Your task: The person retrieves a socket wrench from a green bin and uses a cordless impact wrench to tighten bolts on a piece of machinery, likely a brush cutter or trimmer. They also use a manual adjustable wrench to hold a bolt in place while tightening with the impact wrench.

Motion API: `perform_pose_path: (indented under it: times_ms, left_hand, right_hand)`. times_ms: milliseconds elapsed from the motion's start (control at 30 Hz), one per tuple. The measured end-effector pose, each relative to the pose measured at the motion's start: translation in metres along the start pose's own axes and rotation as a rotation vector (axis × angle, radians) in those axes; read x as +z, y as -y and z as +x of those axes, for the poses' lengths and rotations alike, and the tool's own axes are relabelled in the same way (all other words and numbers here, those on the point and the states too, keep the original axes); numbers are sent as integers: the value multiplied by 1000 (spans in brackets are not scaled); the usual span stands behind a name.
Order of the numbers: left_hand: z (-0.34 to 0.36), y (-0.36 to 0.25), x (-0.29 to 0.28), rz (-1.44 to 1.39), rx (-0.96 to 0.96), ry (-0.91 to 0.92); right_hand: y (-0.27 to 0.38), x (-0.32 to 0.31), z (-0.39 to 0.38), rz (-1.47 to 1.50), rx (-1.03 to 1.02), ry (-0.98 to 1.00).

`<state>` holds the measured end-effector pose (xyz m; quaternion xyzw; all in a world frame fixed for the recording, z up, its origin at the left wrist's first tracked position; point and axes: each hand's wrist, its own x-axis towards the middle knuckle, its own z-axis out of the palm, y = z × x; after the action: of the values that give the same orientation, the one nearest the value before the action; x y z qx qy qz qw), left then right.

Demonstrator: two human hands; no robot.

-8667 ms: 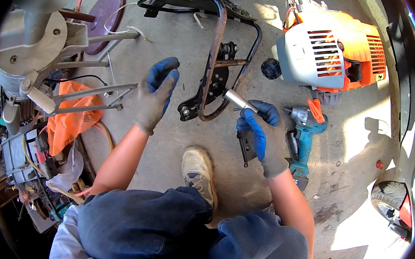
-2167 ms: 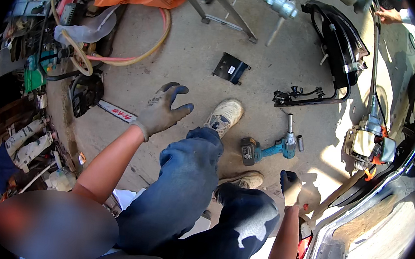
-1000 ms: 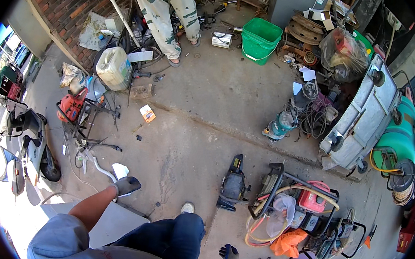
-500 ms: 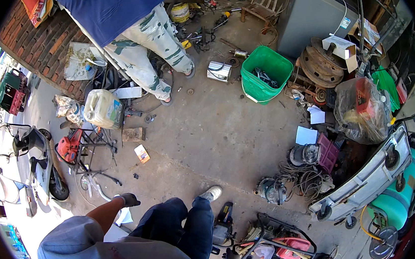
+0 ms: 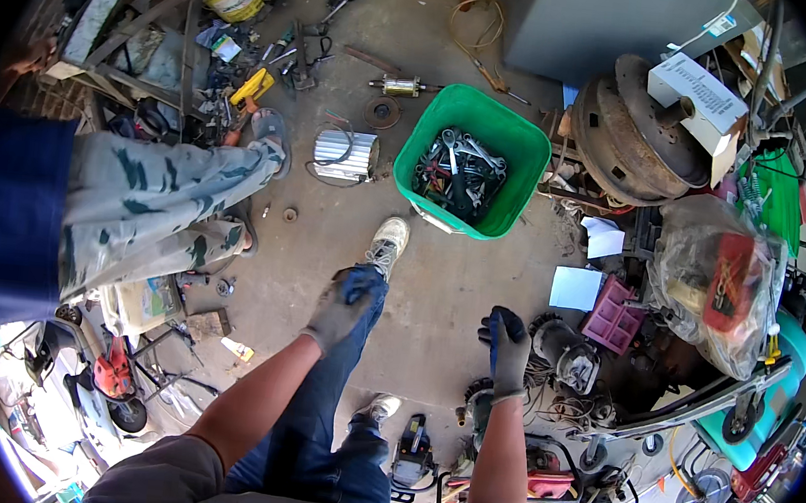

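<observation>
The left hand (image 5: 340,306), its fingers loosely curled, and the right hand (image 5: 507,349), half open, both look empty. Ahead, well apart from either, a squarish bright-green bucket (image 5: 525,166) stands on the floor (image 5: 458,286), holding jumbled silvery wrenches (image 5: 480,154).

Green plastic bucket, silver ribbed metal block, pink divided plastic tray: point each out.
Green plastic bucket (image 5: 482,112): head view, inner far wall.
Silver ribbed metal block (image 5: 361,155): head view, ribbed upper side.
Pink divided plastic tray (image 5: 612,315): head view, middle.
</observation>
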<state>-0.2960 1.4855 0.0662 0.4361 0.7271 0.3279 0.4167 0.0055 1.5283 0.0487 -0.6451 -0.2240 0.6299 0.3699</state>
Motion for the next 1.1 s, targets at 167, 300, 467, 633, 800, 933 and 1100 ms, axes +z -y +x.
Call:
perform_pose_path:
  times_ms: [167, 300, 467, 633, 800, 933, 1100]
  left_hand:
    - [64, -28, 109, 371, -11, 853]
    - [83, -14, 125, 620, -65, 1393]
    - [121, -30, 133, 502, 57, 1304]
    - [141, -32, 134, 458, -7, 1398]
    - [141, -23, 131, 405, 57, 1292]
    - [138, -10, 127, 335, 83, 1239]
    - [169, -27, 119, 415, -89, 1390]
  right_hand:
    - [18, 77, 191, -285, -61, -33]
    - [2, 113, 289, -1165, -166, 142]
    - [-15, 140, 321, -1388, 201, 353]
    - [-74, 153, 341, -1429, 104, 536]
    - [-51, 211, 360, -1529, -134, 432]
    - [-86, 225, 391, -1315, -340, 389]
    - [-63, 224, 394, -1590, -252, 492]
